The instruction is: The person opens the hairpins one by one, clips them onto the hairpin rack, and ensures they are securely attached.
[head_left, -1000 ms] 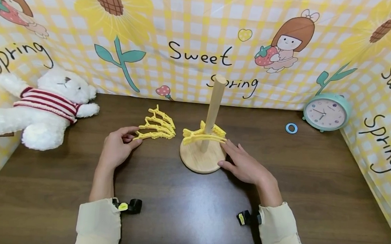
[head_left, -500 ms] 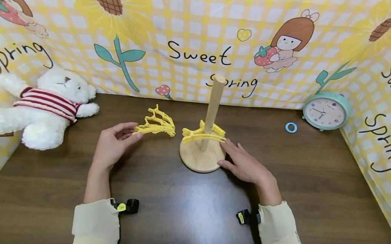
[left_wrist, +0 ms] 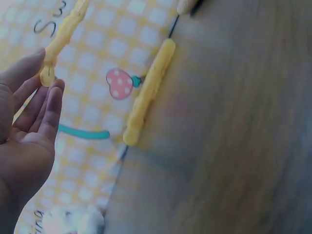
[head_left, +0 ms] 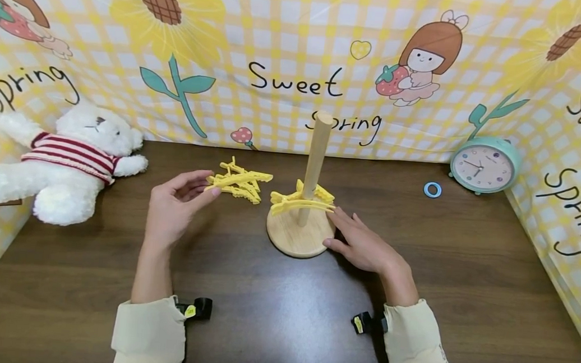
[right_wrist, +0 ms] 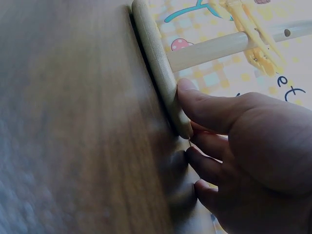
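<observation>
My left hand [head_left: 174, 207] pinches one slender, knobbly yellow plastic piece [head_left: 242, 178] by its end, between thumb and fingers. In the left wrist view this held piece [left_wrist: 63, 39] slants up from the fingertips. Below it in the head view are several similar yellow pieces [head_left: 246, 194] in a small group on the table. My right hand [head_left: 364, 246] rests against the right edge of a round wooden base [head_left: 298, 241], its thumb at the rim. An upright wooden post [head_left: 319, 155] rises from that base. More yellow pieces [head_left: 301, 202] sit around the post.
A white teddy bear [head_left: 76, 161] in a striped shirt lies at the left. Toward the back right stand a mint alarm clock [head_left: 485, 166] and a blue ring [head_left: 432, 190]. Yellow checked cloth [head_left: 291, 29] walls the brown table [head_left: 281, 316] at back and sides.
My left hand has picked one yellow piece off the group, raised it and swung its far end toward the post. The right hand and the wooden stand have stayed in place.
</observation>
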A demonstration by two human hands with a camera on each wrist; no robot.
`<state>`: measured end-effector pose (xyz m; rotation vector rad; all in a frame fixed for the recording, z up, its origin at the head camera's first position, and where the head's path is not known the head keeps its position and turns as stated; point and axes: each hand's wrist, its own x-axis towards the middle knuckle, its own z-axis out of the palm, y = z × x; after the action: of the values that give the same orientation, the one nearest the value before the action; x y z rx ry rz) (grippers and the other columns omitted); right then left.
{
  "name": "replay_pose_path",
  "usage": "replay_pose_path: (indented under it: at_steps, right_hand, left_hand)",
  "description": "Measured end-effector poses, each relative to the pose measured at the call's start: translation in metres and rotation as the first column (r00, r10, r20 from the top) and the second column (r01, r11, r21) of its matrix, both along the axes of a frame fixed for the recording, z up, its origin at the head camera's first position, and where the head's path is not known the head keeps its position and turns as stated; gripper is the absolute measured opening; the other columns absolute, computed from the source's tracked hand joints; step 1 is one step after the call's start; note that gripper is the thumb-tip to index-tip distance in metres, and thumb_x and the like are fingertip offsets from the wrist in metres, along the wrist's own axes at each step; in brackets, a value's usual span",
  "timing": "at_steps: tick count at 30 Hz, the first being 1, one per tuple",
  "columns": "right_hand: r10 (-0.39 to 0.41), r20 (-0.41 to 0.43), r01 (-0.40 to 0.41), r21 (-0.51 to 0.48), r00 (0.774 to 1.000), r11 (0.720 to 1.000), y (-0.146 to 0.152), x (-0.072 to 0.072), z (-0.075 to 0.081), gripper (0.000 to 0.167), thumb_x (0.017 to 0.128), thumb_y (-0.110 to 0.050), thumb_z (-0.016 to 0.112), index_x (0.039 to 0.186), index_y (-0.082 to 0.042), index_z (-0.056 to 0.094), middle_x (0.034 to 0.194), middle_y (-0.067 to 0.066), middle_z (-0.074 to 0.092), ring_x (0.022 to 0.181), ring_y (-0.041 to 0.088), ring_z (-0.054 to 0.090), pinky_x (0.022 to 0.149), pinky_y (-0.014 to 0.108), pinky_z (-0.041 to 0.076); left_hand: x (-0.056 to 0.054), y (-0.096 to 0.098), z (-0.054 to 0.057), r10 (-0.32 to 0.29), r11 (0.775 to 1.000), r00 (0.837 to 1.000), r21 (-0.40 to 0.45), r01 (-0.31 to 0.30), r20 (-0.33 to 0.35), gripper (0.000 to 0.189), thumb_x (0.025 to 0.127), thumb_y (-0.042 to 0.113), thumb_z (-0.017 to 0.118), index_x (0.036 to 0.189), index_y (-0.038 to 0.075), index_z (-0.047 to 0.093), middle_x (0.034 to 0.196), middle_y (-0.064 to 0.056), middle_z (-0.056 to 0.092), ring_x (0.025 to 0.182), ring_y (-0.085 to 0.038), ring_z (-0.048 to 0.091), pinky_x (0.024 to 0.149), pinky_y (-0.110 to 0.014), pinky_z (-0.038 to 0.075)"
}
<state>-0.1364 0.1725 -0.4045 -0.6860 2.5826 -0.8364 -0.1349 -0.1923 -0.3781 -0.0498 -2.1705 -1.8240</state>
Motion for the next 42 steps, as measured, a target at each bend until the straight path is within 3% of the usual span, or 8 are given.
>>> replay_pose_path:
  at_steps: [9, 17, 26, 32, 42]
  right_hand:
    - [0.006, -0.001, -0.006, -0.004, 1.000, 1.000, -0.001, 0.000, -0.001, 0.070, 0.104, -0.031, 0.058, 0.159, -0.002, 0.026, 0.166, 0.017, 0.015, 0.154, 0.032, 0.011, 0.123, 0.052, 0.007]
    - [0.004, -0.006, -0.004, -0.001, 1.000, 1.000, 0.000, 0.000, -0.001, 0.070, 0.104, -0.031, 0.059, 0.160, -0.003, 0.026, 0.166, 0.017, 0.015, 0.154, 0.033, 0.010, 0.122, 0.052, 0.008]
    - [-0.007, 0.009, 0.007, 0.007, 1.000, 1.000, 0.001, 0.001, 0.000, 0.070, 0.105, -0.032, 0.058, 0.160, -0.003, 0.026, 0.166, 0.018, 0.015, 0.153, 0.035, 0.009, 0.122, 0.054, 0.009]
    - [-0.016, 0.020, 0.016, 0.015, 1.000, 1.000, 0.000, 0.001, 0.002, 0.070, 0.105, -0.033, 0.058, 0.160, -0.004, 0.026, 0.167, 0.017, 0.014, 0.154, 0.035, 0.008, 0.122, 0.054, 0.009]
    - [-0.015, 0.025, 0.015, 0.011, 1.000, 1.000, -0.001, 0.001, 0.003, 0.070, 0.105, -0.032, 0.058, 0.160, -0.004, 0.026, 0.167, 0.016, 0.014, 0.154, 0.034, 0.008, 0.122, 0.053, 0.008]
  left_hand:
    - [0.002, 0.016, 0.011, -0.017, 0.996, 0.990, 0.080, 0.029, -0.140, 0.031, 0.081, -0.006, 0.082, 0.110, -0.010, 0.073, 0.096, -0.003, 0.074, 0.087, -0.016, 0.068, 0.080, -0.022, 0.056]
    - [0.007, 0.028, 0.024, -0.026, 0.997, 0.955, 0.059, 0.045, -0.294, 0.024, 0.077, -0.011, 0.083, 0.099, -0.010, 0.075, 0.092, -0.008, 0.074, 0.085, -0.019, 0.067, 0.076, -0.022, 0.055]
    - [0.007, 0.052, 0.026, -0.060, 0.998, 0.948, -0.049, 0.047, -0.311, 0.017, 0.074, -0.007, 0.087, 0.088, -0.001, 0.080, 0.085, -0.016, 0.073, 0.081, -0.015, 0.068, 0.073, -0.022, 0.055]
    - [0.005, 0.070, 0.023, -0.055, 0.996, 0.937, -0.082, 0.028, -0.344, 0.016, 0.072, -0.003, 0.090, 0.085, 0.002, 0.082, 0.082, -0.011, 0.074, 0.079, -0.014, 0.068, 0.073, -0.028, 0.055]
    - [0.007, 0.091, 0.020, -0.080, 0.992, 0.927, -0.119, 0.038, -0.365, 0.017, 0.072, 0.000, 0.091, 0.085, 0.003, 0.082, 0.081, -0.005, 0.076, 0.074, -0.019, 0.066, 0.068, -0.022, 0.050]
